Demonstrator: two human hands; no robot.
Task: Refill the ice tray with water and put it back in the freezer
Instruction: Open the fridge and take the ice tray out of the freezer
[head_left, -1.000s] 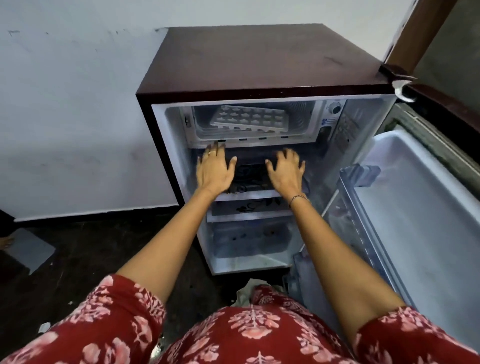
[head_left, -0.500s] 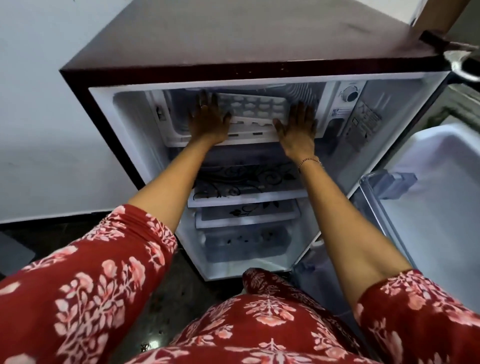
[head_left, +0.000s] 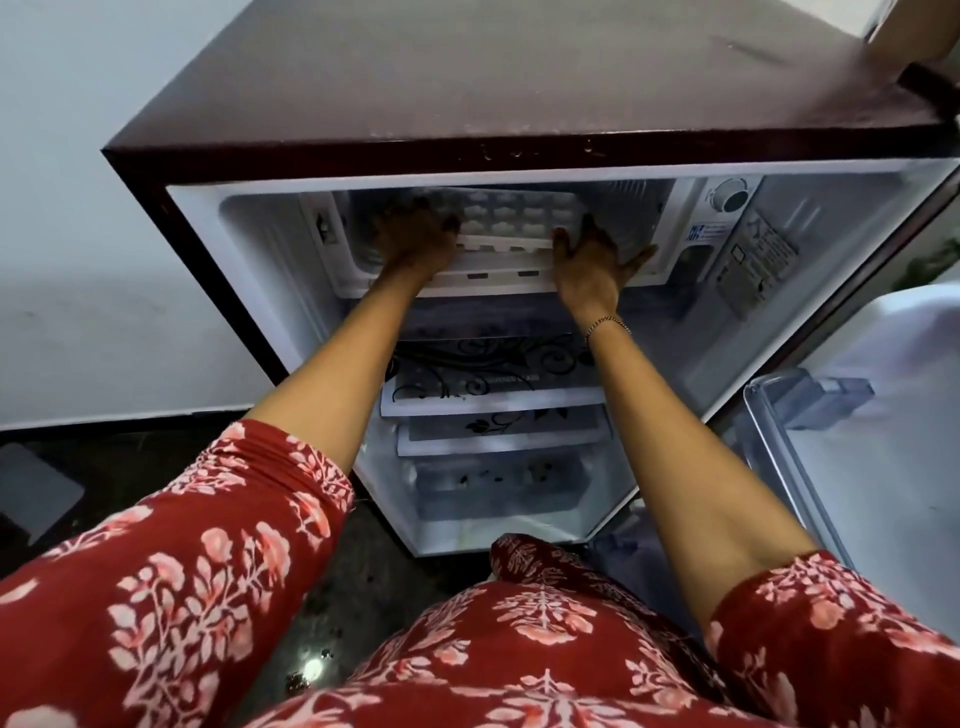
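A white ice tray (head_left: 511, 215) with several small cells lies inside the freezer compartment (head_left: 639, 223) at the top of a small dark-red fridge (head_left: 467, 93). My left hand (head_left: 413, 236) grips the tray's left end, fingers over its near edge. My right hand (head_left: 589, 260) holds the tray's right near corner, thumb on the front rim. The tray's near edge sits at the compartment's mouth. Its left part is hidden by my left hand. Water in the cells cannot be made out.
The fridge door (head_left: 883, 467) stands open to the right with a clear door bin (head_left: 810, 400). Below the freezer are patterned glass shelves (head_left: 488, 384) and a clear drawer (head_left: 493, 488). A white wall (head_left: 78, 208) is at the left, dark floor (head_left: 104, 467) below.
Both hands rose from the shelf edge below the freezer into the freezer compartment and took hold of the tray's two ends. My head moved closer to the fridge.
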